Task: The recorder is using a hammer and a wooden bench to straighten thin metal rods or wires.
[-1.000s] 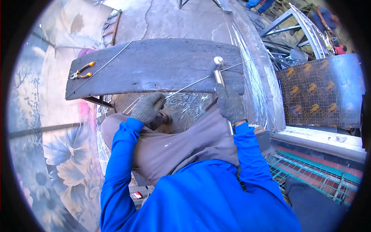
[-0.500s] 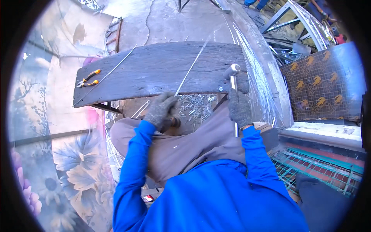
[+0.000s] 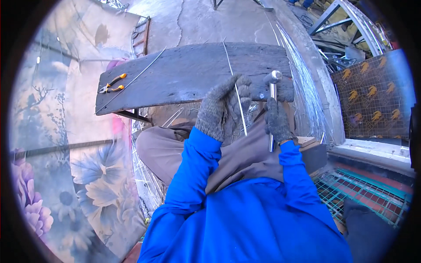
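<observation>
My left hand, in a grey knitted glove, is at the near edge of the dark wooden bench. Its fingers are curled about a thin metal rod, which slants from the bench's far edge past the glove towards my lap. My gloved right hand grips the shiny metal handle of a hammer, its rounded head upward over the bench's right end. Pliers with orange and black handles lie at the bench's left end. Beside them, a second thin rod lies diagonally across the wood.
A bundle of long thin rods lies on the floor right of the bench. Farther right are a patterned brown panel and a green wire grid. Flowered cloth hangs on the left. Metal frames stand at the far right.
My left hand has moved up and right, and the rod has come nearer with its near end now over my lap. The hammer stays upright in my right hand. The view has shifted slightly.
</observation>
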`<move>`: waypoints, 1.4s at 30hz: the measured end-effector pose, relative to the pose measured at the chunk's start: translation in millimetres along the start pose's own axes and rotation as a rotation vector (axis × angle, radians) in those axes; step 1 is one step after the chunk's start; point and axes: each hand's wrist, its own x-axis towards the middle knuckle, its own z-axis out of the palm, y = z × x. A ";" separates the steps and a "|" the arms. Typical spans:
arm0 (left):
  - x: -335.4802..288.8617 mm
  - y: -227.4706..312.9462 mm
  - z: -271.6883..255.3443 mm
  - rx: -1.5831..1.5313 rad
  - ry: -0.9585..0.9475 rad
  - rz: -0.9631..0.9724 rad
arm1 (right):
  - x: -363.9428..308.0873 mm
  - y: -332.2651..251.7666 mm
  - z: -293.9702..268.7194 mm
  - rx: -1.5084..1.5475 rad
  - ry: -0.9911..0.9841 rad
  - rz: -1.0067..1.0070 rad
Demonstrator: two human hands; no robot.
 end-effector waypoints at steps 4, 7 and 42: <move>10.0 10.0 -4.6 0.044 0.040 0.002 | 18.6 30.9 5.6 -0.264 0.140 -0.286; 12.7 10.5 4.6 0.079 0.079 0.010 | 35.8 58.3 -4.4 -0.560 0.156 -0.568; -83.0 73.6 -2.0 1.377 0.092 0.899 | 16.0 37.5 12.4 -0.084 0.130 -0.333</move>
